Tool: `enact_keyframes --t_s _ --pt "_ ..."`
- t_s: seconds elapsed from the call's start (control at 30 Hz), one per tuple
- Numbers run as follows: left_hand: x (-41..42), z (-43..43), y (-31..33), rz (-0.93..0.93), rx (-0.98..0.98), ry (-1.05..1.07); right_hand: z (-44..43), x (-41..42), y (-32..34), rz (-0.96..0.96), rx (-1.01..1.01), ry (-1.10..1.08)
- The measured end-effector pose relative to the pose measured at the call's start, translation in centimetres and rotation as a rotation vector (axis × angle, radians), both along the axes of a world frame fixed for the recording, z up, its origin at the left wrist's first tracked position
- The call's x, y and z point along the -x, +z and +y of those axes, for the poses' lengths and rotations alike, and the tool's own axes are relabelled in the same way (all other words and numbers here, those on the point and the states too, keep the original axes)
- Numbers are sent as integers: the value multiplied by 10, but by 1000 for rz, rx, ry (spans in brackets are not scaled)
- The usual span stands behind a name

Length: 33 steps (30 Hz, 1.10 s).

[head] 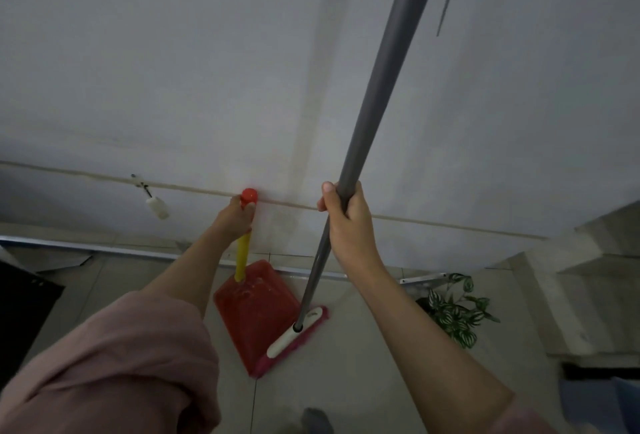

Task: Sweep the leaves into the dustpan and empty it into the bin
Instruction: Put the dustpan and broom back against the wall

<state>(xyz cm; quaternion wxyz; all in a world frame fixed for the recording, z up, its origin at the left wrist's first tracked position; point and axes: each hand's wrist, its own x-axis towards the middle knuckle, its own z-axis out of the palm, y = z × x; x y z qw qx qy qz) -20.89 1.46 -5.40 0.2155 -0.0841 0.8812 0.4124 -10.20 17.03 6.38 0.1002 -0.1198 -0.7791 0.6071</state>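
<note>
The red dustpan [254,319] sits on the pale tiled floor [346,381] near the foot of the white wall [207,70], with its open edge turned down and to the right. A yellow handle [242,257] topped by a red cap [249,195] rises from its back. The left hand [233,220] is wrapped round this handle just under the cap, fingers curled tight.

Along the dustpan's open edge lies the broom head [294,335] — white back, pink bristles touching the pan's rim. A small mark on the white back is too blurred to read. The grey broom pole [377,87] slants up from the head. The right hand [348,222] grips it above and right of the dustpan, fingers closed round it and thumb pointing up.

Whether leaves lie in the pan cannot be told — the light is dim.

Right of the dustpan stands a striped-leaf plant [453,312], with concrete steps [588,260] beyond it. Left of the dustpan, a pink sleeve [121,364] covers the left arm. Up and left of the dustpan, a small white object [157,208] hangs on the wall.
</note>
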Motion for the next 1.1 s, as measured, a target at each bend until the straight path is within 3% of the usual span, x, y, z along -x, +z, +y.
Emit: enact_keyframes --t_s 0.43,0.6,1.1 --pt "-29 -49 39 38 76 44 -31 8 24 25 -35 22" --pt "-61 -79 53 54 -16 154 -56 16 52 43 -36 101" --pt "-52 -98 53 187 -149 318 -85 81 13 -29 -62 273"
